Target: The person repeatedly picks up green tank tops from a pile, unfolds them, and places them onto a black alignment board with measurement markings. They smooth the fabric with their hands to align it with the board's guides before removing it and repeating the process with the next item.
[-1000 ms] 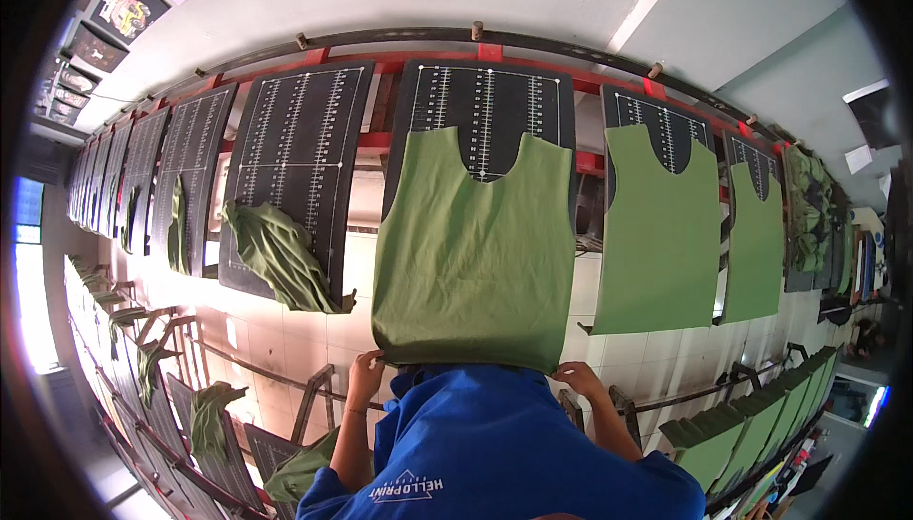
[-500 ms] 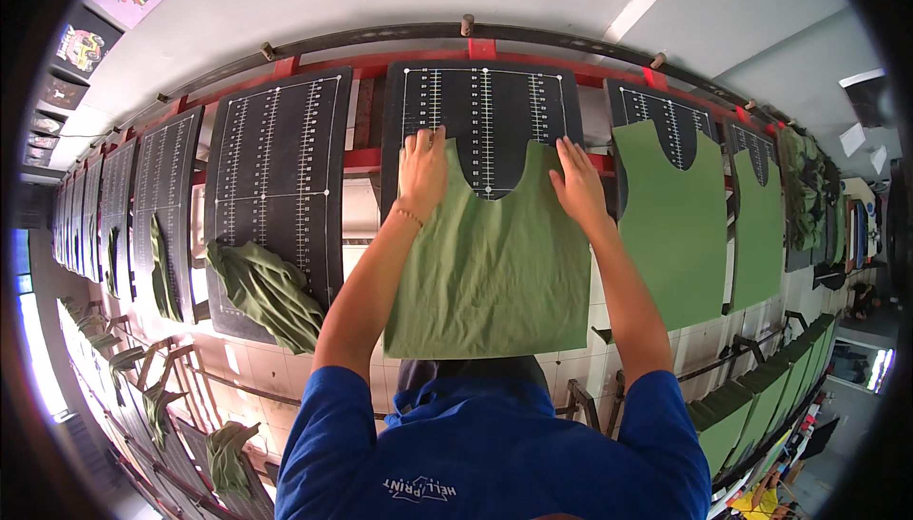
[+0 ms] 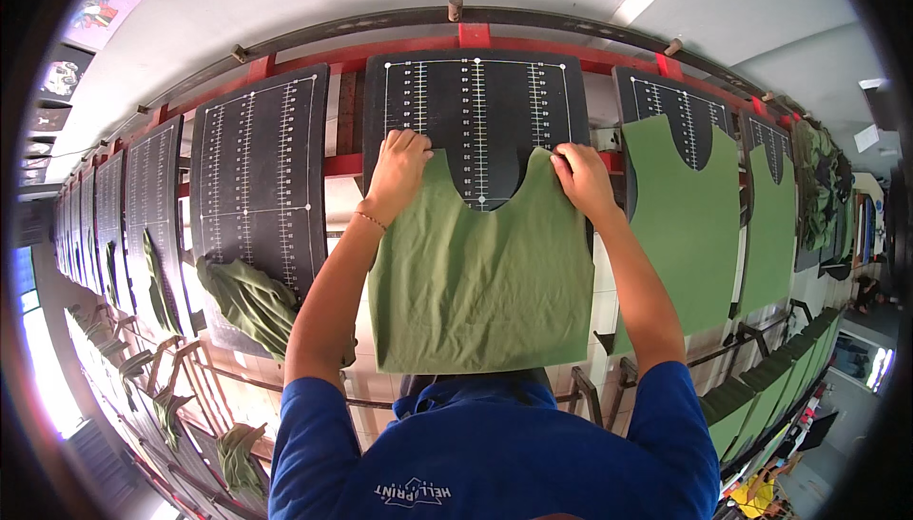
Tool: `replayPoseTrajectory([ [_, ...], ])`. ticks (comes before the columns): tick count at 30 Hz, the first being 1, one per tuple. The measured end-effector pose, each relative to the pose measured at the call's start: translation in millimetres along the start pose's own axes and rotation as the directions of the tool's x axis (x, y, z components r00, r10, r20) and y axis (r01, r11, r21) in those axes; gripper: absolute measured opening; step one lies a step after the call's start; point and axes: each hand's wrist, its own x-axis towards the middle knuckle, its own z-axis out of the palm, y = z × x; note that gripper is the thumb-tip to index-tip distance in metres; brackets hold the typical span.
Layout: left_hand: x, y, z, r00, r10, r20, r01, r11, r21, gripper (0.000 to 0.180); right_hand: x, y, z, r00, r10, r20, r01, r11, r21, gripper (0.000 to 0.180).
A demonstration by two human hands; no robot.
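Note:
A green cut fabric panel, shaped like a shirt front with a scooped neckline, lies over a black board with white ruler scales. Shallow wrinkles run across its middle. My left hand is closed on the panel's left shoulder strip, its fingers curled at the top edge. At the right shoulder, my right hand pinches the corner of the strip between thumb and fingers. The board's upper part shows above the cloth and within the neckline.
Left of me, a similar board carries a crumpled green cloth. On the right, another green panel lies smooth on its board. A red rail runs behind the boards. More boards line a lower rack behind me.
My right hand has gone from lying with fingers stretched along the shoulder edge to pinching its corner. My left fingers have curled in at the other shoulder. The view has shifted slightly.

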Motion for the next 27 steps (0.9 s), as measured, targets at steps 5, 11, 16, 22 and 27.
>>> replayPoseTrajectory([
  [5,5.7,-6.0,-17.3,0.998,-0.062,0.025,0.063,0.997,-0.052,0.01,12.1,7.7,-10.0,0.997,0.076,-0.014,-0.073,0.989,0.132,0.017],
  [11,42.7,-23.2,-24.7,0.999,0.01,0.032,-0.01,1.0,-0.004,0.019,52.0,30.5,-9.7,1.0,0.025,-0.003,-0.025,0.999,0.02,0.016],
  [16,62.7,-38.4,-20.4,0.997,-0.012,0.08,0.006,0.998,0.064,0.02,72.0,42.0,-2.1,1.0,0.002,0.027,-0.001,1.0,-0.029,0.017],
  [22,69.6,-49.1,-14.2,0.993,-0.041,0.109,0.029,0.994,0.108,0.02,82.5,52.6,8.3,1.0,0.004,0.03,-0.003,0.999,-0.042,0.018],
  [27,71.1,-57.5,-11.0,0.995,-0.036,0.093,0.027,0.995,0.099,0.019,91.5,57.7,14.2,1.0,-0.01,0.002,0.01,0.999,-0.034,0.019],
])
